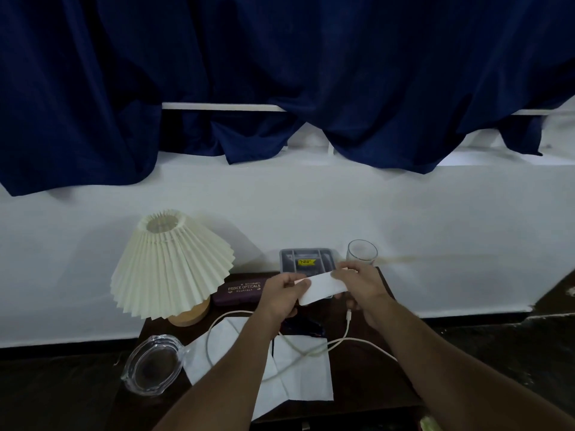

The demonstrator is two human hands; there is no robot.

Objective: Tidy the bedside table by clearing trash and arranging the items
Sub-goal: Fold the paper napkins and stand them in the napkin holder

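Observation:
Both hands hold a white slip of paper (pixel 322 287) above the dark bedside table (pixel 367 377). My left hand (pixel 284 295) pinches its left end and my right hand (pixel 357 287) pinches its right end. Under my forearms lie unfolded white tissue sheets (pixel 305 371) and a white charging cable (pixel 345 340) that loops across them. A purple glasses case (pixel 241 290) marked PRINCE OPTICALS lies behind my left hand. A dark blue wrapper (pixel 306 326) shows between my wrists.
A pleated cream lamp (pixel 169 262) on a wooden base stands at the table's back left. A glass ashtray (pixel 154 363) sits at the front left corner. A grey compartment tray (pixel 308 259) and a clear drinking glass (pixel 361 251) stand at the back. White wall and blue curtains behind.

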